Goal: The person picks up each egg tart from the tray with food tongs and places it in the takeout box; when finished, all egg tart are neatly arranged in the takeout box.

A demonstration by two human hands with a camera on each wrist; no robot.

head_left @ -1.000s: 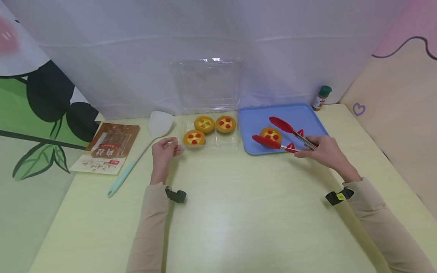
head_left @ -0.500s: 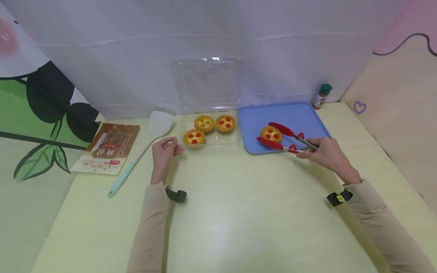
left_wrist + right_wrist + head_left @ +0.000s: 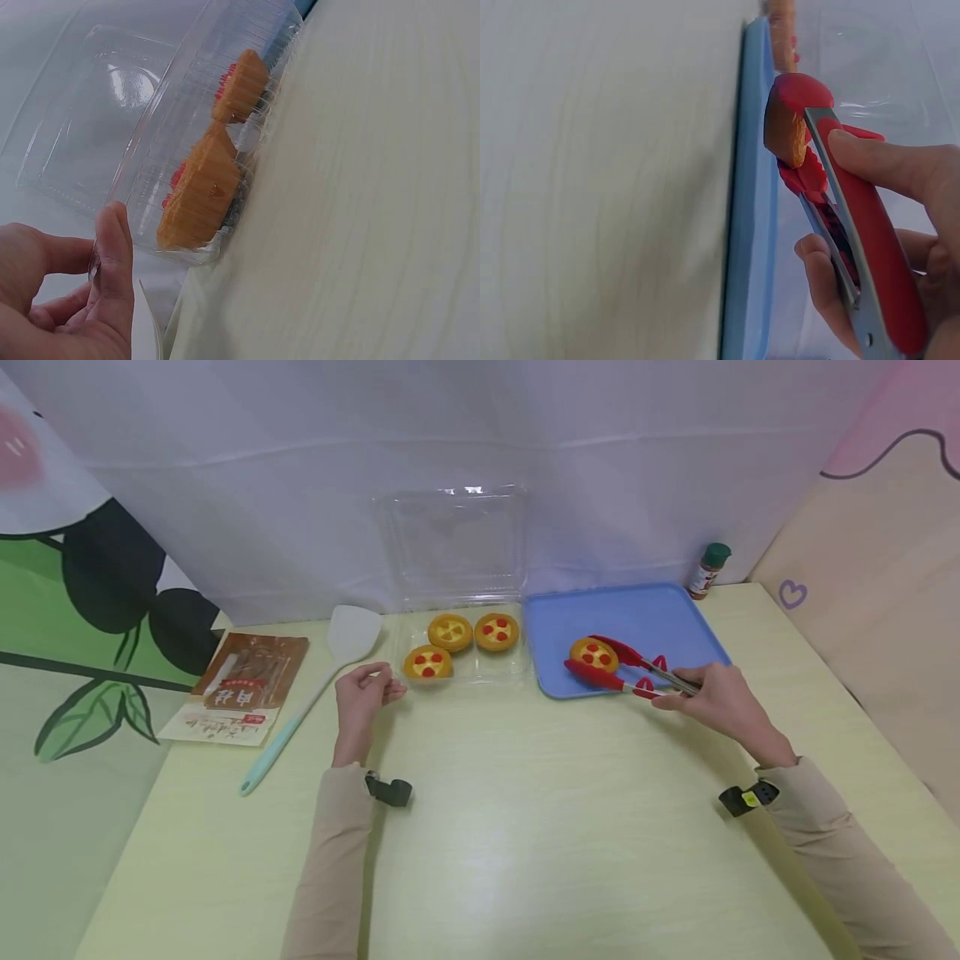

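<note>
My right hand grips red-tipped metal tongs, thumb on one arm and fingers on the other. Between the red heads of the tongs sits an egg tart with red dots, over the blue tray. With thumb and fingers my left hand pinches the near left edge of a clear plastic clamshell box. Its lid stands raised at the back. Inside the box lie three egg tarts: a plain one and two red-dotted ones, a right tart and a front tart.
Left of the box a spatula with a pale green handle lies slanted on the table. Beside it is a brown and cream food packet. A small green-capped seasoning bottle stands behind the tray's right corner.
The tongs have shifted slightly right and narrowed, their heads now against the egg tart on both sides. My left hand keeps its place at the box edge.
</note>
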